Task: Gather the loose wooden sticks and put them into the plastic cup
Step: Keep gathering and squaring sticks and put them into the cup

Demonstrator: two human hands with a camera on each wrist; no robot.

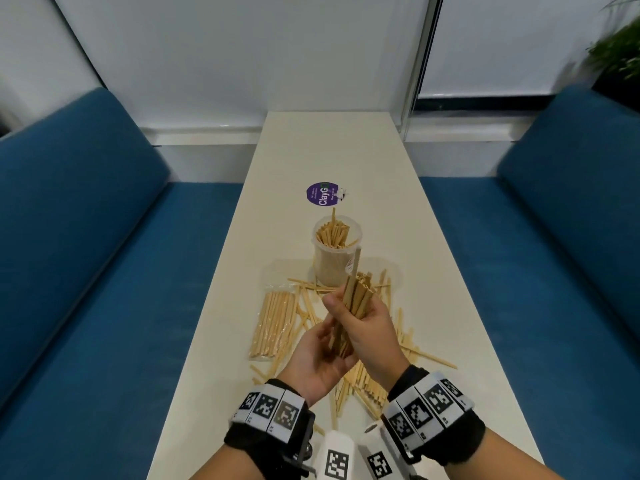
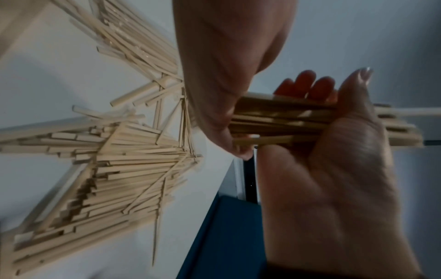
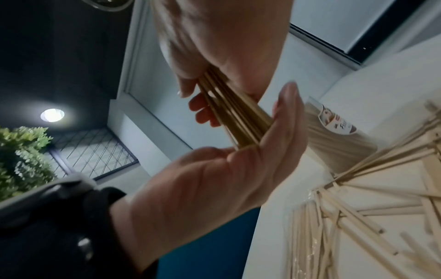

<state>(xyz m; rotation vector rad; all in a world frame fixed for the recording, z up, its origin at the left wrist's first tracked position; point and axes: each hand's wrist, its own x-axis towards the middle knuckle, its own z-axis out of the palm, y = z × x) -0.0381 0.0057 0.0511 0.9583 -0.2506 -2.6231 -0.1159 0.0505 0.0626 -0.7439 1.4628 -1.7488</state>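
Observation:
Over the white table (image 1: 332, 150), both hands hold a bundle of wooden sticks (image 1: 356, 296) upright. My right hand (image 1: 370, 327) grips the bundle around its middle, thumb on the left side. My left hand (image 1: 315, 358) lies palm up beneath it, cupping the lower stick ends. In the left wrist view the bundle (image 2: 286, 120) butts against the left hand (image 2: 226, 56), with the right hand (image 2: 346, 160) wrapped round it. Just beyond stands the clear plastic cup (image 1: 334, 268), holding several upright sticks. Loose sticks (image 1: 363, 386) lie scattered under and around the hands.
A clear bag of sticks (image 1: 273, 327) lies left of the hands. A purple round sticker (image 1: 322, 194) is on the table beyond the cup. Blue sofas (image 1: 86, 271) flank the narrow table on both sides. A plant (image 1: 620, 46) stands at the far right.

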